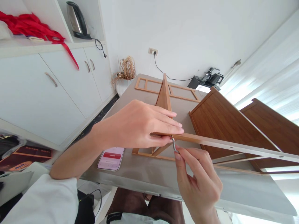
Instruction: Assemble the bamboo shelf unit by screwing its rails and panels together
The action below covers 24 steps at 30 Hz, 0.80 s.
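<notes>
My left hand [137,126] grips the corner of a wooden frame, its fingers laid over the top and the thumb along the near side. An upright wooden board [164,96] rises behind the fingers, and a long wooden rail [224,143] with small holes runs off to the right from this corner. Between thumb and fingertips, my right hand [201,179] pinches a bent metal hex key [174,146], whose upper end meets the joint beside my left thumb. The screw head there is too small to make out.
Slatted wooden frames [151,91] lie flat on the grey table [144,168]. Two brown wooden panels [226,124] stand at the right. A lit phone [111,159] rests near my left forearm. A potted dry plant [126,70] and a kettle set [213,77] are beyond.
</notes>
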### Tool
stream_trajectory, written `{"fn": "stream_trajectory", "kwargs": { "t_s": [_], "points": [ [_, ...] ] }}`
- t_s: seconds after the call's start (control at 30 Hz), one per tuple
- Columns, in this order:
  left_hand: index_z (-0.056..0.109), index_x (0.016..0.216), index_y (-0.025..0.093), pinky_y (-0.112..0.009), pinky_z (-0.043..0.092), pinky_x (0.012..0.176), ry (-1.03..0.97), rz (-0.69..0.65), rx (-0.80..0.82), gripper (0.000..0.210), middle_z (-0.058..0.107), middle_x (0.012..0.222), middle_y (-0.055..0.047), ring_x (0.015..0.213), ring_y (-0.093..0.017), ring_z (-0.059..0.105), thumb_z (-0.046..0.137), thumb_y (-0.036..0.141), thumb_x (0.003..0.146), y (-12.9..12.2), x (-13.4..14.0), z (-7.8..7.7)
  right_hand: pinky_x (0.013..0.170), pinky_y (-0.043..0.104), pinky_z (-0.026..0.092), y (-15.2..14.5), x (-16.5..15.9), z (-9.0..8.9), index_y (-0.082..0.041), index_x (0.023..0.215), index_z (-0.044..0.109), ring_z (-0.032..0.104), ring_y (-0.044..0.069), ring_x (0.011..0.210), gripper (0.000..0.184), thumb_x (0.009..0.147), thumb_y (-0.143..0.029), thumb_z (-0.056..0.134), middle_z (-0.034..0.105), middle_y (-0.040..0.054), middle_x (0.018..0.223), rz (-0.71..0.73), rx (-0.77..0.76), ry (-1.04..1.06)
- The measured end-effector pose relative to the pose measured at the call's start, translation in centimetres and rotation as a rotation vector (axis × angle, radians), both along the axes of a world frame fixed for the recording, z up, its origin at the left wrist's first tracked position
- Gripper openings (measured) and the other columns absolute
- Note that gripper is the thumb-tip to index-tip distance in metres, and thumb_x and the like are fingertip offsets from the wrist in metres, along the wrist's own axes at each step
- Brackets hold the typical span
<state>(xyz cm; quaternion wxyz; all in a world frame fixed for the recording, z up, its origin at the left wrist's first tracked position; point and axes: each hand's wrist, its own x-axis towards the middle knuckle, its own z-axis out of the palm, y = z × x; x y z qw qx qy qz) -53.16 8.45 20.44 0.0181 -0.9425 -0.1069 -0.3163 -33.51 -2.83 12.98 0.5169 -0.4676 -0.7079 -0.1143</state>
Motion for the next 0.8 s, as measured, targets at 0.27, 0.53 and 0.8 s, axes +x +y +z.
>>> {"fn": "stream_trajectory", "kwargs": {
  "t_s": [0.27,0.53,0.8],
  "points": [
    [0.074,0.114,0.025,-0.026,0.058,0.096,-0.013,-0.007,0.005,0.022,0.075,0.117,0.005,0.123,-0.018,0.064,0.061,0.023,0.096,0.02,0.04,0.01,0.067,0.029,0.052,-0.15,0.09,-0.12,-0.021,0.104,0.072,0.062,0.014,0.077,0.035,0.081,0.004,0.068,0.070,0.0029,0.089,0.001,-0.029,0.006],
    [0.074,0.114,0.027,-0.028,0.058,0.096,-0.015,-0.010,-0.024,0.023,0.074,0.117,0.004,0.122,-0.018,0.065,0.062,0.023,0.095,0.03,0.07,-0.01,0.064,0.030,0.053,-0.32,0.24,0.01,-0.026,0.112,0.071,0.064,0.015,0.076,0.040,0.083,0.000,0.066,0.072,0.0029,0.090,0.025,-0.034,-0.005],
    [0.073,0.115,0.024,-0.023,0.058,0.091,-0.007,0.012,0.023,0.023,0.074,0.118,0.006,0.123,-0.017,0.063,0.058,0.023,0.097,-0.16,0.14,0.08,0.069,0.030,0.054,-0.64,0.90,0.53,-0.022,0.112,0.071,0.063,0.015,0.081,0.043,0.078,0.005,0.068,0.072,0.0042,0.094,0.055,-0.067,-0.063]
  ]
}}
